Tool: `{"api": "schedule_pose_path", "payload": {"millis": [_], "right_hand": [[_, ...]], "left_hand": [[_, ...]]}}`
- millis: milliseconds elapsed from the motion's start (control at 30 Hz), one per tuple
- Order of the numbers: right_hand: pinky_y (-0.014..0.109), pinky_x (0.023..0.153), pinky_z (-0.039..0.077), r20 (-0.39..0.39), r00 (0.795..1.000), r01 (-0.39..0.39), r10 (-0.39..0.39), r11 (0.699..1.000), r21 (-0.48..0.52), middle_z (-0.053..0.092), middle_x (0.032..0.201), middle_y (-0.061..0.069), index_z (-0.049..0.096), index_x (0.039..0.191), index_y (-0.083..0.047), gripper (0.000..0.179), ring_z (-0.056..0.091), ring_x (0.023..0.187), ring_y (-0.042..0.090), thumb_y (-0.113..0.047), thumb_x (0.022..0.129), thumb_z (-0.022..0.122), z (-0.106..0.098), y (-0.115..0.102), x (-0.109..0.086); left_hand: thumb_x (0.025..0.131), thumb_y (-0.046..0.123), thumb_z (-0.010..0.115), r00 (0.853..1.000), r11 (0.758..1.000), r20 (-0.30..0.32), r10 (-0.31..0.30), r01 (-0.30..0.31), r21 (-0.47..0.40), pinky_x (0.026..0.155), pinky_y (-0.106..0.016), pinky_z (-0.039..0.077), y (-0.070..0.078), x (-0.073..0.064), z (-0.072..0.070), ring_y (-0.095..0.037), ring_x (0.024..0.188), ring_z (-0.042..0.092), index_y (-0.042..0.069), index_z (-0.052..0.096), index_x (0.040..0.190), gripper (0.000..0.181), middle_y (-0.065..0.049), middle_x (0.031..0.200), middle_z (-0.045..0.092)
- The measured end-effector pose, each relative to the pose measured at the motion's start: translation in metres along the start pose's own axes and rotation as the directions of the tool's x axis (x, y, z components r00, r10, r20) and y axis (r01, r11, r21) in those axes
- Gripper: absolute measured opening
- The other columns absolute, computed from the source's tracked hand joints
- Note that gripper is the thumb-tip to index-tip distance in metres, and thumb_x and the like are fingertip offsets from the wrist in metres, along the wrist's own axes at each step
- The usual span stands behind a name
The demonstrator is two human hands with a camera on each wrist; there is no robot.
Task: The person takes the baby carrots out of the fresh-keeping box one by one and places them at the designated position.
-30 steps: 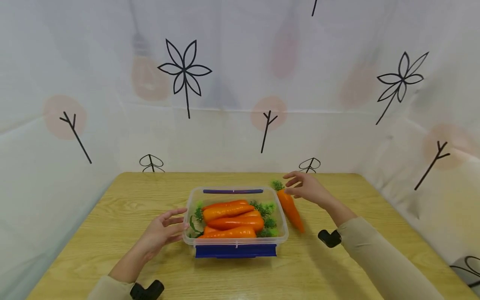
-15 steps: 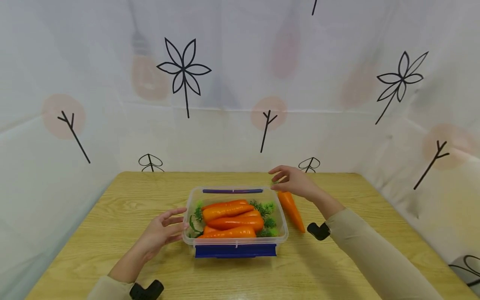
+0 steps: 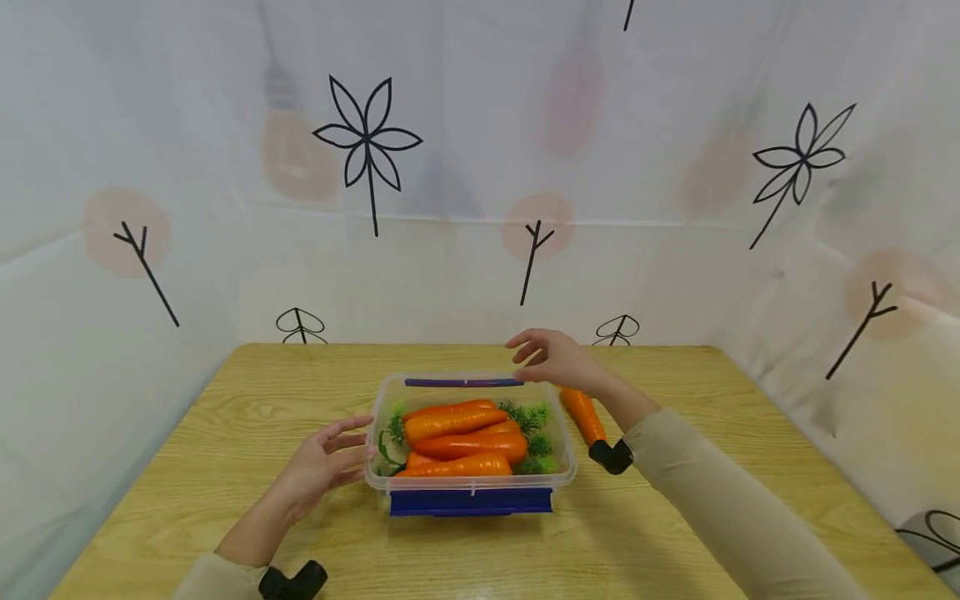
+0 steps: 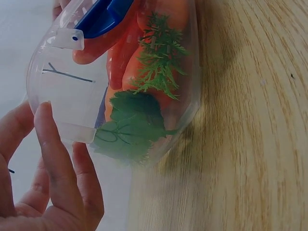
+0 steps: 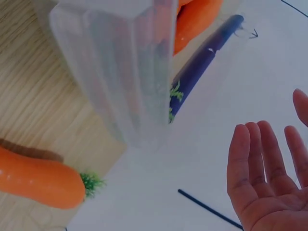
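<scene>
A clear plastic food container (image 3: 378, 482) with blue latches (image 3: 471, 502) stands in the middle of the table, lidless. Inside lie several orange carrots (image 3: 468, 446) with green tops. My left hand (image 3: 318, 467) is at the container's left side, its fingertips at the rim; in the left wrist view a finger (image 4: 57, 159) touches the clear wall. My right hand (image 3: 557, 360) hovers over the back right corner, fingers loosely bent and nothing held, as the right wrist view confirms. A single carrot (image 3: 582, 415) lies on the table to the container's right, its top hidden behind my hand in the head view.
The wooden table (image 3: 225, 467) reaches back to a white patterned cloth (image 3: 450, 275), which also hangs at both sides. A black wrist device (image 3: 611, 457) on my right arm covers the loose carrot's tip in the head view.
My right hand has moved left, from above the loose carrot to the container's back right corner. The left hand, the container and the carrots have stayed where they were.
</scene>
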State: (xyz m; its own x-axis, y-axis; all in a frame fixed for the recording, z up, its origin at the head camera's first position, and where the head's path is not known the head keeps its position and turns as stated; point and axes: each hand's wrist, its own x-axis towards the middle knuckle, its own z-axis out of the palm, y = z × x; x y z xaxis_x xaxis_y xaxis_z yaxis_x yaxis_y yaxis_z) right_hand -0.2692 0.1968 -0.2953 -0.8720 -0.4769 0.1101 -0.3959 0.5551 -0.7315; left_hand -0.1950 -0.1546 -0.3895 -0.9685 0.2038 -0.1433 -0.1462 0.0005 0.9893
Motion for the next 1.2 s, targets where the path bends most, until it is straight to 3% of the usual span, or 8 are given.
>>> {"api": "schedule_pose_path", "payload": {"millis": [233,500,667,867,1200], "right_hand": [[0.038,0.08,0.052,0.05,0.998,0.028,-0.029,0.999,0.023,0.06,0.108,0.016,0.055,0.124,-0.003,0.042,0.061,0.097,0.03,-0.008,0.085,0.069,0.013,-0.011,0.009],[0.033,0.08,0.051,0.15,0.986,0.084,-0.074,0.995,-0.057,0.061,0.11,0.014,0.056,0.123,-0.006,0.04,0.061,0.096,0.023,-0.01,0.085,0.069,0.027,-0.022,0.017],[0.029,0.08,0.051,0.249,0.964,0.112,-0.093,0.992,-0.062,0.061,0.111,0.011,0.058,0.12,-0.005,0.037,0.059,0.099,0.023,-0.01,0.085,0.069,0.033,-0.024,0.024],[0.029,0.082,0.049,0.37,0.923,0.13,-0.106,0.991,-0.038,0.058,0.112,0.005,0.058,0.12,-0.006,0.034,0.056,0.104,0.025,-0.007,0.087,0.066,0.04,-0.016,0.034],[0.033,0.091,0.045,0.462,0.882,0.142,-0.097,0.988,-0.064,0.056,0.119,0.015,0.057,0.121,-0.002,0.035,0.052,0.11,0.032,0.001,0.087,0.063,0.054,-0.013,0.043]], "left_hand": [[0.084,0.014,0.071,1.0,1.0,-0.005,-0.002,0.002,0.001,0.078,-0.034,0.053,0.0,-0.001,0.0,-0.025,0.098,0.06,0.003,0.042,0.137,0.061,-0.024,0.132,0.041],[0.084,0.014,0.071,1.0,1.0,-0.006,-0.001,0.001,0.006,0.078,-0.034,0.053,0.001,-0.001,0.0,-0.026,0.099,0.059,0.003,0.043,0.137,0.061,-0.024,0.132,0.041],[0.084,0.014,0.071,1.0,1.0,-0.003,0.001,-0.001,0.004,0.078,-0.034,0.052,0.001,-0.001,0.0,-0.026,0.099,0.059,0.003,0.042,0.137,0.061,-0.025,0.132,0.041],[0.084,0.014,0.071,1.0,1.0,-0.004,-0.001,0.001,0.007,0.079,-0.034,0.052,0.001,-0.001,0.001,-0.026,0.099,0.059,0.003,0.042,0.137,0.061,-0.024,0.131,0.042],[0.084,0.013,0.07,1.0,1.0,0.004,0.0,0.0,0.006,0.079,-0.034,0.052,0.002,-0.001,0.001,-0.028,0.101,0.058,0.003,0.042,0.137,0.061,-0.024,0.131,0.041]]}}
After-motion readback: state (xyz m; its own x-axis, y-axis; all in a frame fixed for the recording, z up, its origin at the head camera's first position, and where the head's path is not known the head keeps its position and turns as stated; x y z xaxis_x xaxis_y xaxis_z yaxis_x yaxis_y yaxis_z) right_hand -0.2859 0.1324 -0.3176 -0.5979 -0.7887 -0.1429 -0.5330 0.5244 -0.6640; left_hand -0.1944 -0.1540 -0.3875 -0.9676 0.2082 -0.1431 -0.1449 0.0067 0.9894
